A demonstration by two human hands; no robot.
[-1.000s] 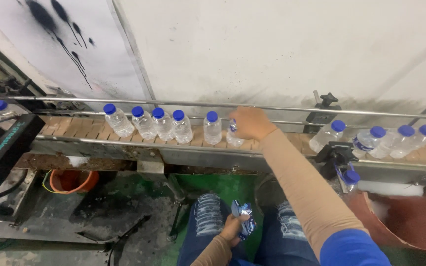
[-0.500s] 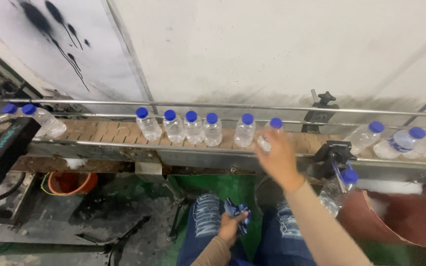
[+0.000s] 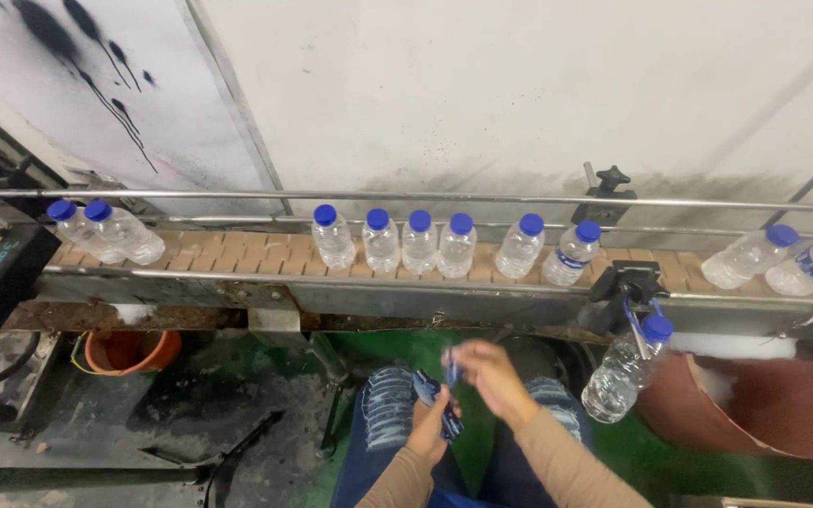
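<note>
Over my lap, my left hand (image 3: 428, 429) grips a small bundle of blue labels (image 3: 437, 403). My right hand (image 3: 487, 369) pinches one blue label (image 3: 451, 368) at the top of that bundle. Above my hands runs a conveyor belt (image 3: 237, 254) carrying clear plastic bottles with blue caps. The nearest group of several bottles (image 3: 418, 242) stands in a row, and the rightmost one (image 3: 571, 254) wears a blue label. Both hands are well below the belt and touch no bottle.
Two bottles (image 3: 105, 230) lean at the belt's left end and more bottles (image 3: 788, 259) lie at the right. A single bottle (image 3: 625, 365) hangs tilted from a black clamp (image 3: 625, 282). An orange bucket (image 3: 129, 350) sits lower left and a red tub (image 3: 764, 404) lower right.
My right hand has left the bottle on the belt and come down to the label bundle in my left hand. The bottles have travelled to the right along the belt.
</note>
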